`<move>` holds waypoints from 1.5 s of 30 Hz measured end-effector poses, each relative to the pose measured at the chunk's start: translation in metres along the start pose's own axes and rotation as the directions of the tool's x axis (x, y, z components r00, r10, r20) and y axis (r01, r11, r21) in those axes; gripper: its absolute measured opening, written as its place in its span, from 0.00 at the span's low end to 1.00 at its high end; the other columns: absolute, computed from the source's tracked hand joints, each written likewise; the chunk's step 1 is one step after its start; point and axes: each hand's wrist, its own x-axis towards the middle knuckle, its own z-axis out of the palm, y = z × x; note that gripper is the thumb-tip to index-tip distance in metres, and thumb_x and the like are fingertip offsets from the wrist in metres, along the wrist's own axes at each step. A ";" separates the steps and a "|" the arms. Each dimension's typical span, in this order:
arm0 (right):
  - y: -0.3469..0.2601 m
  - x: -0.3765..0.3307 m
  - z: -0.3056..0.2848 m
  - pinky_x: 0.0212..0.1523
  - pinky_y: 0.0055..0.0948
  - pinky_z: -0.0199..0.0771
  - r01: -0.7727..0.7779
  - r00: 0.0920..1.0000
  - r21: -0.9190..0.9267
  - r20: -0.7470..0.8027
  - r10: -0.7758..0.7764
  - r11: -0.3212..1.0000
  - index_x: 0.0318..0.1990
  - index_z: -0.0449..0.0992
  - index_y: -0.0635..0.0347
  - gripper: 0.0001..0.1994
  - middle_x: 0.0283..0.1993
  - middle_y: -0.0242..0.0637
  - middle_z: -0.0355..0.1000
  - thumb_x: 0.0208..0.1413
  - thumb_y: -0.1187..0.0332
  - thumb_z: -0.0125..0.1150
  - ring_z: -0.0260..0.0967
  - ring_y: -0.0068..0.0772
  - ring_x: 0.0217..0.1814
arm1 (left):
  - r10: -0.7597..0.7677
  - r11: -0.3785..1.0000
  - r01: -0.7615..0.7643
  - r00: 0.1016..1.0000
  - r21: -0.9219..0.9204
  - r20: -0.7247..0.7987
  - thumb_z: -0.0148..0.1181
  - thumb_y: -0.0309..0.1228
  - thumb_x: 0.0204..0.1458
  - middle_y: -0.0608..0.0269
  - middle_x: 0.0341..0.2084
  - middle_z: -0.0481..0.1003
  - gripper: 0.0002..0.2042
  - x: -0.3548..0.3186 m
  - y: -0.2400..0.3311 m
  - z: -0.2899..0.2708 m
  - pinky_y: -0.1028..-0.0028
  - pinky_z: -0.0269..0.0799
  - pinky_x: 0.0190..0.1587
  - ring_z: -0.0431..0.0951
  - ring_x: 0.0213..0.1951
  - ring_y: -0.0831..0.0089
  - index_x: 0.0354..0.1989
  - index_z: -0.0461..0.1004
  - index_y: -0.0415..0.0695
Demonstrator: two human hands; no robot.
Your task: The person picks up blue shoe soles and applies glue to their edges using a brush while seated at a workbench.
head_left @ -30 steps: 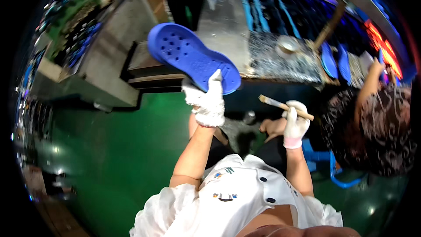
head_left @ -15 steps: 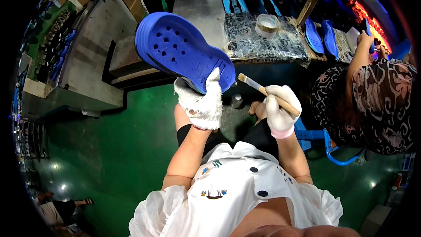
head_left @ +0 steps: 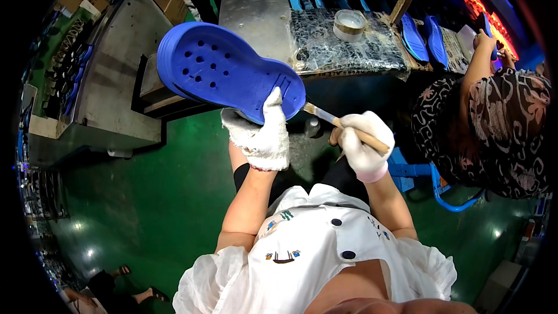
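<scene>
A blue shoe sole [head_left: 232, 72] with a cluster of small holes at its wide end is held up in front of me, tilted. My left hand [head_left: 264, 134], in a white knit glove, grips its narrow end, thumb on top and fingers underneath. My right hand [head_left: 365, 144], in a thin white glove, is closed round the wooden handle of a paintbrush [head_left: 325, 115]. The bristles meet the rim of the sole's narrow end; that far side of the rim is hidden.
Ahead runs a metal workbench [head_left: 256, 9] with a plastic-wrapped part carrying a roll of tape [head_left: 350, 25]. Blue soles [head_left: 436, 42] lie at the right. A co-worker in a patterned top [head_left: 505, 122] sits there beside a blue stool [head_left: 442, 189]. A metal cabinet [head_left: 113, 64] stands left.
The sole has moved left and turned flatter, its wide end lower. The brush has shifted left and down, from just off the sole to its rim.
</scene>
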 end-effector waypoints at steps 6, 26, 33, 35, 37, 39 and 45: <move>-0.002 0.003 0.004 0.21 0.24 0.66 -0.016 1.000 0.002 -0.007 0.016 1.000 0.31 0.75 0.64 0.07 0.24 0.36 0.73 0.41 0.82 0.59 0.66 0.30 0.19 | -0.026 0.987 0.031 0.999 -0.155 0.030 0.71 0.26 0.43 0.56 0.44 0.70 0.29 -0.006 -0.002 0.002 0.71 0.71 0.47 0.72 0.42 0.72 0.51 0.60 0.35; 0.005 0.001 -0.002 0.19 0.25 0.65 0.055 0.997 -0.065 -0.046 -0.058 0.996 0.29 0.76 0.60 0.10 0.23 0.34 0.73 0.37 0.83 0.60 0.66 0.31 0.18 | 0.043 0.991 -0.045 0.999 -0.129 -0.013 0.71 0.25 0.43 0.53 0.49 0.69 0.34 -0.007 -0.005 0.008 0.68 0.72 0.50 0.72 0.46 0.68 0.57 0.58 0.34; 0.088 -0.069 0.001 0.25 0.23 0.69 -0.465 0.784 0.226 -0.345 0.517 0.856 0.37 0.74 0.64 0.06 0.23 0.32 0.71 0.58 0.73 0.51 0.68 0.20 0.23 | -0.262 0.900 0.323 0.938 -0.293 0.229 0.65 0.30 0.51 0.64 0.34 0.73 0.18 0.007 -0.007 0.030 0.77 0.73 0.28 0.74 0.30 0.77 0.47 0.66 0.43; 0.136 -0.118 0.009 0.29 0.27 0.71 -0.612 0.738 0.193 -0.210 0.641 0.767 0.36 0.76 0.59 0.08 0.25 0.35 0.74 0.59 0.65 0.53 0.72 0.27 0.25 | -0.383 0.829 0.529 0.773 -0.182 0.506 0.63 0.31 0.52 0.67 0.28 0.73 0.15 -0.003 0.009 0.047 0.79 0.69 0.19 0.73 0.24 0.80 0.44 0.67 0.44; 0.141 -0.143 0.025 0.36 0.39 0.72 -0.751 0.661 -0.225 -0.254 0.707 0.621 0.34 0.76 0.59 0.12 0.28 0.48 0.74 0.56 0.60 0.54 0.74 0.50 0.34 | -0.437 0.791 0.611 0.550 0.013 0.712 0.63 0.31 0.52 0.68 0.25 0.73 0.14 -0.013 0.018 0.063 0.80 0.67 0.16 0.72 0.21 0.81 0.43 0.67 0.44; 0.164 -0.166 0.031 0.36 0.41 0.71 -0.682 0.693 -0.390 -0.075 0.717 0.619 0.34 0.76 0.59 0.14 0.27 0.52 0.73 0.54 0.56 0.56 0.73 0.52 0.34 | -0.417 0.773 0.624 0.367 0.112 0.832 0.63 0.34 0.51 0.67 0.26 0.73 0.15 -0.033 0.006 0.095 0.79 0.67 0.17 0.72 0.22 0.81 0.44 0.68 0.44; 0.181 -0.169 0.027 0.36 0.38 0.73 -0.784 0.592 -0.290 -0.082 0.802 0.549 0.37 0.78 0.56 0.12 0.27 0.44 0.76 0.55 0.59 0.56 0.75 0.46 0.33 | -0.368 0.873 0.371 0.070 0.318 0.927 0.64 0.41 0.46 0.64 0.29 0.73 0.19 -0.085 0.026 0.235 0.79 0.64 0.17 0.68 0.20 0.79 0.39 0.70 0.40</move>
